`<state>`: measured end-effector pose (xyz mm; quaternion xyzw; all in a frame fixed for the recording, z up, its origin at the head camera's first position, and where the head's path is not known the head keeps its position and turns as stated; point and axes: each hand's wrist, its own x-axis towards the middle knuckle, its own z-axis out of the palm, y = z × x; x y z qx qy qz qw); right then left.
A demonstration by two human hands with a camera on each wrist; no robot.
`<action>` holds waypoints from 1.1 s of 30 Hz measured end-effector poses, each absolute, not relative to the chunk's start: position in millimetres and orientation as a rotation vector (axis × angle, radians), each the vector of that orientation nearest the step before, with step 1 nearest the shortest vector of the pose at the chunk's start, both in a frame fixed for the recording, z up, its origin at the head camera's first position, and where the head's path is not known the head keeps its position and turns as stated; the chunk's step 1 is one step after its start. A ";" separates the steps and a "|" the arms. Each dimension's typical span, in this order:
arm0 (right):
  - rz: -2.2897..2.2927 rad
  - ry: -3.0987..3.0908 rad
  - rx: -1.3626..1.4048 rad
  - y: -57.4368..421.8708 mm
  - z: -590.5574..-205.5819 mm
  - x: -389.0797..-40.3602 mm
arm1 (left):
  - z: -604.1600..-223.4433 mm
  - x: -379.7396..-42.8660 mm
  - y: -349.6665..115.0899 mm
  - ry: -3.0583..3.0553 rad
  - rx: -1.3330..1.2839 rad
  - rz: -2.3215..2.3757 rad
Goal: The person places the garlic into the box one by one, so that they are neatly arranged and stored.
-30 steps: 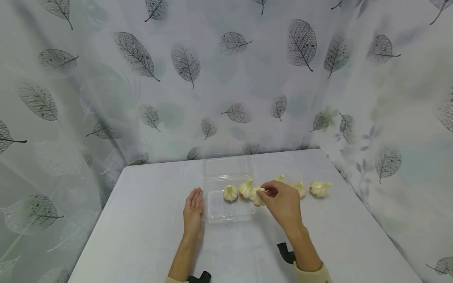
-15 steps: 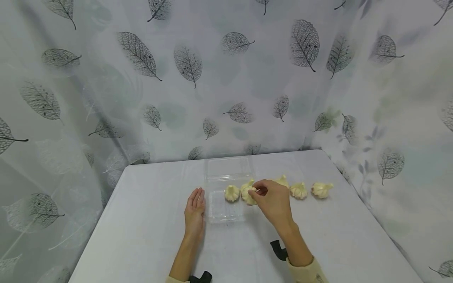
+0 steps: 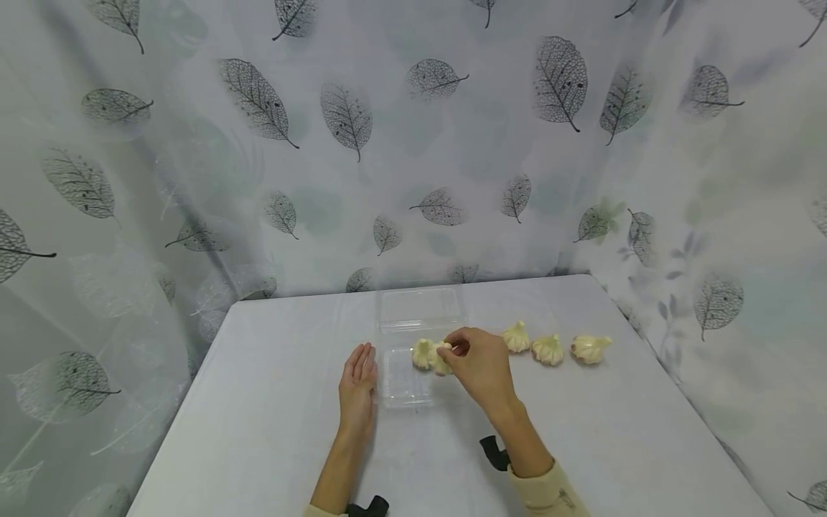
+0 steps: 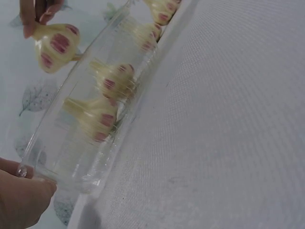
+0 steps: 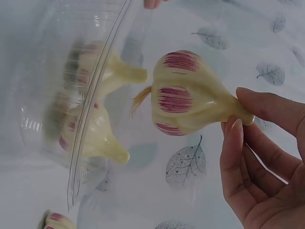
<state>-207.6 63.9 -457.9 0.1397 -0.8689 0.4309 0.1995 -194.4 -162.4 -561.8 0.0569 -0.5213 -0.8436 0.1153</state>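
My right hand (image 3: 479, 366) pinches a garlic bulb (image 5: 183, 95) by its stem with thumb and fingertips. The bulb is cream with purple streaks and a tuft of roots. It hangs above a clear plastic box (image 3: 405, 397), whose hinged lid (image 3: 416, 309) lies folded back. Inside the box, two more garlic bulbs, a front one (image 4: 97, 117) and another (image 4: 114, 78), sit side by side; the held bulb partly hides them in the head view. My left hand (image 3: 357, 388) rests along the box's left side with straight fingers, its thumb near the rim in the left wrist view.
Right of the box, three garlic bulbs stand in a row on the white table (image 3: 258, 416): a near one (image 3: 515, 337), a middle one (image 3: 548, 350) and one farthest right (image 3: 591, 349). A leaf-print curtain (image 3: 413, 143) hangs behind the table.
My right hand has carried the held garlic bulb leftward, from the box's right edge to over the box. My left hand has stayed against the box's left side.
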 end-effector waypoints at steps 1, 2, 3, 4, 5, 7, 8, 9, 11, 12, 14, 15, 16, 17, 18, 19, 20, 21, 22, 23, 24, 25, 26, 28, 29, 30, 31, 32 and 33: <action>1.206 -2.436 0.393 62.3 -458.7 -208.0 | -561.5 -194.5 -162.4 -1.524 0.169 -2.473; 1.207 -2.442 0.394 60.8 -459.6 -208.4 | -561.5 -194.6 -162.4 -1.525 0.168 -2.473; 1.206 -2.448 0.395 59.3 -460.5 -208.9 | -561.7 -194.8 -162.4 -1.524 0.167 -2.472; 1.204 -2.455 0.396 58.0 -461.2 -209.2 | -561.4 -194.7 -162.3 -1.522 0.165 -2.473; 1.202 -2.461 0.397 56.7 -461.8 -209.5 | -561.5 -194.7 -162.3 -1.521 0.165 -2.474; 1.198 -2.466 0.401 53.9 -462.6 -210.3 | -561.6 -194.9 -162.1 -1.513 0.164 -2.476; 1.196 -2.468 0.404 52.4 -462.9 -210.8 | -561.6 -194.9 -161.9 -1.514 0.163 -2.475; 1.195 -2.470 0.404 51.0 -463.5 -211.5 | -561.3 -195.0 -161.7 -1.514 0.165 -2.476; 1.197 -2.465 0.412 48.2 -464.5 -212.8 | -560.8 -194.9 -161.6 -1.523 0.171 -2.471; 1.198 -2.465 0.416 46.8 -465.2 -213.8 | -560.5 -195.0 -161.5 -1.526 0.177 -2.470; 1.197 -2.466 0.428 44.3 -467.0 -215.5 | -560.1 -194.7 -161.5 -1.534 0.184 -2.468; 1.199 -2.464 0.436 43.0 -467.6 -216.0 | -560.2 -194.6 -161.5 -1.538 0.185 -2.466; 1.199 -2.459 0.447 41.6 -467.8 -216.4 | -560.0 -194.4 -161.7 -1.539 0.185 -2.466; 1.197 -2.456 0.456 40.3 -468.2 -216.9 | -560.1 -194.1 -161.8 -1.537 0.184 -2.467; 1.199 -2.458 0.459 38.9 -468.5 -217.4 | -560.2 -194.0 -161.8 -1.529 0.184 -2.472; 1.200 -2.456 0.467 37.6 -468.6 -217.7 | -560.4 -193.8 -161.8 -1.530 0.177 -2.471; 1.196 -2.456 0.473 36.1 -468.7 -218.2 | -560.5 -193.5 -161.8 -1.529 0.179 -2.472; 1.193 -2.457 0.478 34.7 -468.6 -218.6 | -560.7 -193.2 -161.8 -1.538 0.175 -2.466; 1.188 -2.459 0.481 33.3 -468.7 -219.1 | -560.8 -193.1 -161.8 -1.536 0.175 -2.467; 1.183 -2.462 0.481 32.0 -469.0 -220.0 | -561.1 -193.1 -161.7 -1.535 0.177 -2.467; 1.180 -2.467 0.482 30.7 -468.9 -220.7 | -561.2 -193.1 -161.6 -1.533 0.178 -2.467; 1.176 -2.470 0.487 29.3 -469.0 -221.5 | -561.3 -193.3 -161.7 -1.538 0.179 -2.463; 1.172 -2.475 0.489 27.9 -469.0 -222.3 | -561.4 -193.4 -161.6 -1.537 0.183 -2.462; 1.173 -2.483 0.495 25.3 -468.8 -223.9 | -561.8 -193.8 -161.8 -1.536 0.181 -2.459; 1.178 -2.484 0.499 24.0 -468.6 -224.7 | -562.2 -193.9 -161.9 -1.539 0.180 -2.456; 1.180 -2.485 0.502 22.8 -468.4 -225.3 | -562.6 -193.9 -162.0 -1.541 0.175 -2.454; 1.182 -2.482 0.507 21.4 -468.3 -226.2 | -563.0 -194.1 -162.3 -1.544 0.169 -2.450; 1.181 -2.481 0.510 20.0 -468.2 -227.1 | -563.4 -194.2 -162.4 -1.541 0.167 -2.451; 1.179 -2.479 0.514 18.6 -468.6 -228.2 | -563.6 -194.3 -162.5 -1.536 0.166 -2.453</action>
